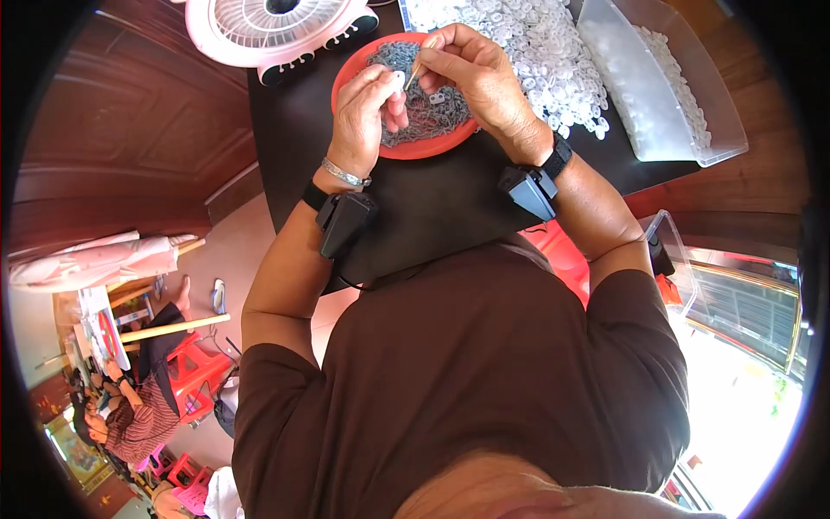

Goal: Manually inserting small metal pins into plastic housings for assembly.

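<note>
My left hand is closed, pinching a small white plastic piece between thumb and fingertips. Facing it, my right hand pinches a thin tan stick, its tip pointing down close beside the white piece. I cannot tell if the two touch. Both hands are above an orange-red basin, which holds many small grey pieces. Another white plastic piece lies on top of the grey ones. The right fingers hide part of the stick.
The basin stands on a black table. A heap of small whitish plastic pieces spreads behind my right hand, beside a clear bin of similar pieces. A pink-and-white fan stands back left. Another person sits farther left near red stools.
</note>
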The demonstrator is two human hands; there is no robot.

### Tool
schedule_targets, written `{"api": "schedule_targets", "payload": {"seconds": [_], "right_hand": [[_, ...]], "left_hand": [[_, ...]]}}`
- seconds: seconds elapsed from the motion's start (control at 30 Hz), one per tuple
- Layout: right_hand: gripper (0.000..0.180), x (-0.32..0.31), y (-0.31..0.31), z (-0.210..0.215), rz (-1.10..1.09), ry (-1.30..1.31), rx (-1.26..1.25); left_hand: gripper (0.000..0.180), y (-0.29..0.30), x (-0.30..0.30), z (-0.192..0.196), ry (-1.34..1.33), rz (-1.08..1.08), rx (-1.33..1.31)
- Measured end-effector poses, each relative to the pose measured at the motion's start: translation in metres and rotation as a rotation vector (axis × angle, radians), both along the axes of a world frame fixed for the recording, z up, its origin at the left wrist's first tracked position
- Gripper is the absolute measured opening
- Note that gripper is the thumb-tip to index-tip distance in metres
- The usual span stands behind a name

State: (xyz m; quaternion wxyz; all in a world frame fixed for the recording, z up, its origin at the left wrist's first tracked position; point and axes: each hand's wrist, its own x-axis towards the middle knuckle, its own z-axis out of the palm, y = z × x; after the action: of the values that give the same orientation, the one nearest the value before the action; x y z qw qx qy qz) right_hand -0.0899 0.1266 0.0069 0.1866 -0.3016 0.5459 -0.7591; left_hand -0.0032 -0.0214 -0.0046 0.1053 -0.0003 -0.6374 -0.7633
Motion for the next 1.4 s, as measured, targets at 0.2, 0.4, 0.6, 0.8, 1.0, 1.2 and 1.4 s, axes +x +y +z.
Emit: {"api": "schedule_targets", "payload": {"seconds": [0.2, 0.4, 0.6, 0.8, 1.0, 1.2, 1.4], "right_hand": [[0.015, -0.012, 0.005, -0.007, -0.146, 0.395, 0.346], [0.017, 0.002, 0.004, 0.000, -0.144, 0.640, 0.582], [0.017, 0.010, -0.001, 0.001, -0.003, 0.443, 0.439], [0.013, 0.012, 0.000, 0.003, 0.001, 0.402, 0.398], [0.013, 0.007, 0.000, 0.001, 0.056, 0.328, 0.411], [0.014, 0.006, -0.001, -0.003, 0.102, 0.311, 0.314], [0.016, -0.001, 0.005, 0.002, -0.086, 0.538, 0.469]], "left_hand": [[0.026, -0.003, -0.003, -0.002, 0.026, 0.060, -0.037], [0.025, -0.004, -0.002, -0.003, 0.050, 0.120, -0.062], [0.028, -0.001, -0.003, -0.008, 0.074, 0.174, -0.258], [0.023, 0.003, -0.002, 0.001, 0.074, 0.181, -0.239], [0.024, -0.001, -0.001, 0.001, 0.078, 0.151, -0.197], [0.026, -0.011, -0.002, 0.002, 0.105, 0.159, -0.435], [0.028, -0.011, 0.002, 0.016, 0.031, 0.010, -0.173]]}}
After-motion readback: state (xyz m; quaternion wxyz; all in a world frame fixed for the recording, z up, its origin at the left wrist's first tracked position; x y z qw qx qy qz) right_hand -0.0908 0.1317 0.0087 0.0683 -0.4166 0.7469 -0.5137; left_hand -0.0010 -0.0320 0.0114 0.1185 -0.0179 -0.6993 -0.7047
